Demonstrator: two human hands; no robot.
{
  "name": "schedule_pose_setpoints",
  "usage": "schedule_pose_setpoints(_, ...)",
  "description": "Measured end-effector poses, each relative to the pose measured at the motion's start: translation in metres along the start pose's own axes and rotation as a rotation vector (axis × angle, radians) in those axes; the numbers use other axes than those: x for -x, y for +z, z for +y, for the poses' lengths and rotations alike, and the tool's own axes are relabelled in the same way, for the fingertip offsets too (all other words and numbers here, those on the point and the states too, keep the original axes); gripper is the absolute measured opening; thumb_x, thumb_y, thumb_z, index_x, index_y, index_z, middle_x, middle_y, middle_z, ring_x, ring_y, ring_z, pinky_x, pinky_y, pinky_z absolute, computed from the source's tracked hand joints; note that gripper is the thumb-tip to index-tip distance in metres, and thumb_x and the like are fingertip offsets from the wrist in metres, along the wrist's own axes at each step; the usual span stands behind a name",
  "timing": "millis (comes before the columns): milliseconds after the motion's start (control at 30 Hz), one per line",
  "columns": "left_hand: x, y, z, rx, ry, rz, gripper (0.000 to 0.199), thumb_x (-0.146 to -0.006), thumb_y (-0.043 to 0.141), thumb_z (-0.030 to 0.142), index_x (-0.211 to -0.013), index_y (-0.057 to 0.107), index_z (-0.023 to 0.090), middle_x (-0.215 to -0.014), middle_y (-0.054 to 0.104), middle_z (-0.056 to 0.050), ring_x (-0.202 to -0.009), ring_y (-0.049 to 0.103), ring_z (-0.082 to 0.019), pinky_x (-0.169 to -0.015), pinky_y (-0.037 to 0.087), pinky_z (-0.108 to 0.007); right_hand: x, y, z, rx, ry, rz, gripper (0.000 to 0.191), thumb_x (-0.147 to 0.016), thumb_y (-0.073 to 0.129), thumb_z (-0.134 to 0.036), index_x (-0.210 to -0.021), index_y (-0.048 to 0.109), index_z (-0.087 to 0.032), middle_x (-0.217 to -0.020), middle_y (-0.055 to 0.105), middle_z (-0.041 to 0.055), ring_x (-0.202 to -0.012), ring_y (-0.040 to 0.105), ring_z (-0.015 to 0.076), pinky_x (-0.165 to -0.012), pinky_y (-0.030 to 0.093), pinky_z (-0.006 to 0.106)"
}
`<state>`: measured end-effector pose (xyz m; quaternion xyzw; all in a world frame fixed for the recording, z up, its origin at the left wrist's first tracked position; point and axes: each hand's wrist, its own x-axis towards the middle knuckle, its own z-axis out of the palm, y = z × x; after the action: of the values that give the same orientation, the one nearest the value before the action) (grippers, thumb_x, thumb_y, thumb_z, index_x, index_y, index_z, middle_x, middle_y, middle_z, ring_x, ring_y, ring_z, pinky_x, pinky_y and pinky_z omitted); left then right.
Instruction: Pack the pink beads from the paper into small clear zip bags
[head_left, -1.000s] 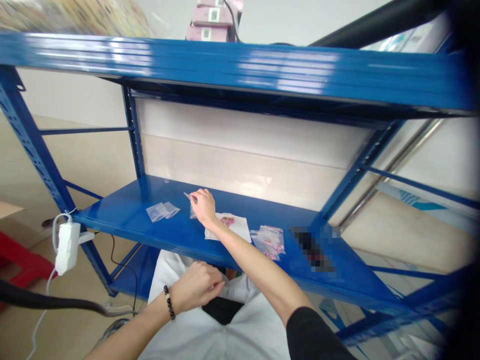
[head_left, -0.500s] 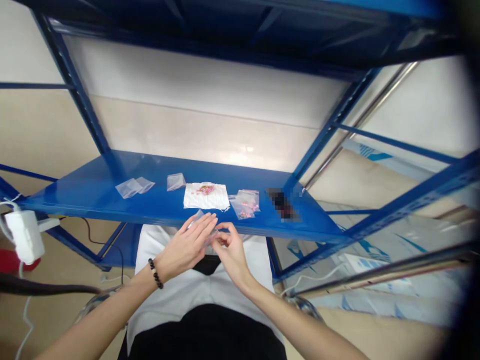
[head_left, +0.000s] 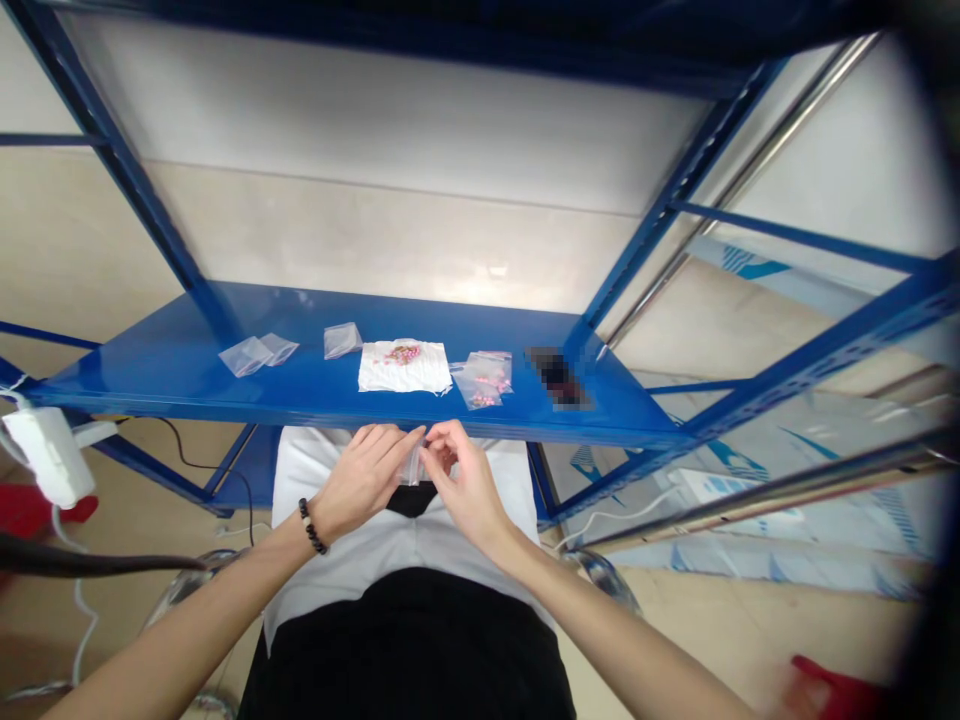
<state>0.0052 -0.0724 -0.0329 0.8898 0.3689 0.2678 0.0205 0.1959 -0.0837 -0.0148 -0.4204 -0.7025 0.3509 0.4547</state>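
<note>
A small clear zip bag [head_left: 410,467] is held between my two hands, just in front of the shelf's front edge. My left hand [head_left: 367,470], with a dark bead bracelet at the wrist, has its fingers closed on the bag's left side. The fingertips of my right hand [head_left: 463,478] pinch the bag's right side. What the bag contains, if anything, I cannot make out. Beyond my hands lies a white cloth pouch [head_left: 405,377] with a heap of small pink and brownish beads [head_left: 403,354] on it. Bags with pink beads [head_left: 484,380] lie to its right.
A blue metal shelf [head_left: 300,395] spans the view, with another shelf overhead. Clear bags [head_left: 259,354] lie at its left, and another clear bag [head_left: 343,340] beside the pouch. A pixelated dark object [head_left: 557,378] is at the right. A white power adapter [head_left: 51,455] hangs at left.
My left hand has turned from lying flat over the bag to gripping its side, and the bag now shows upright between both hands. The view has tilted down slightly.
</note>
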Motion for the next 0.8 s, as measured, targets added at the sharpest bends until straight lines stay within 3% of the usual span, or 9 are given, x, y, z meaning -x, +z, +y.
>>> schedule_pose_setpoints(100, 0.0, -0.002, -0.003, 0.059, 0.003, 0.049, 0.057, -0.093, 0.036, 0.01, -0.149, 0.03, 0.018, -0.116, 0.059, -0.013, -0.108, 0.051, -0.026, -0.09, 0.039, -0.042, 0.006, -0.006, -0.006, 0.199, -0.195, 0.055, 0.019, -0.092, 0.045, -0.015, -0.101, 0.061, -0.023, -0.1, 0.058, 0.0073, -0.094, 0.056, 0.0206, -0.083, 0.046, 0.035)
schedule_pose_setpoints(233, -0.004, -0.003, -0.006, 0.133, -0.026, 0.086, 0.053, -0.093, 0.037, 0.01, -0.145, 0.039, 0.019, -0.116, 0.059, -0.012, -0.106, 0.051, -0.025, -0.09, 0.039, -0.041, 0.0, -0.005, -0.001, 0.296, -0.389, -0.011, 0.032, -0.089, 0.044, -0.006, -0.104, 0.065, -0.025, -0.103, 0.06, 0.0078, -0.099, 0.056, 0.0222, -0.087, 0.046, 0.039)
schedule_pose_setpoints(500, 0.005, -0.005, 0.005, 0.174, -0.047, 0.019, 0.048, -0.094, 0.045, 0.017, -0.142, 0.043, 0.02, -0.117, 0.061, -0.01, -0.106, 0.05, -0.026, -0.09, 0.039, -0.041, 0.009, 0.002, -0.001, 0.343, -0.481, -0.065, 0.038, -0.088, 0.047, -0.005, -0.117, 0.064, -0.022, -0.115, 0.063, 0.0095, -0.111, 0.053, 0.0251, -0.094, 0.046, 0.047)
schedule_pose_setpoints(667, 0.0, -0.011, -0.006, 0.195, -0.055, -0.052, 0.042, -0.092, 0.049, 0.019, -0.134, 0.052, 0.02, -0.111, 0.064, -0.009, -0.104, 0.053, -0.026, -0.091, 0.04, -0.041, 0.004, 0.003, 0.0, 0.32, -0.516, -0.209, 0.04, -0.088, 0.046, -0.005, -0.122, 0.061, -0.02, -0.117, 0.064, 0.0102, -0.116, 0.055, 0.0243, -0.099, 0.047, 0.047)
schedule_pose_setpoints(800, -0.002, -0.012, -0.014, 0.226, -0.079, -0.115, 0.05, -0.093, 0.047, 0.021, -0.143, 0.043, 0.023, -0.118, 0.064, -0.009, -0.105, 0.055, -0.024, -0.094, 0.04, -0.041, -0.004, 0.002, -0.001, 0.34, -0.49, -0.336, 0.045, -0.087, 0.043, -0.002, -0.127, 0.056, -0.017, -0.126, 0.06, 0.0121, -0.121, 0.054, 0.0228, -0.103, 0.047, 0.043)
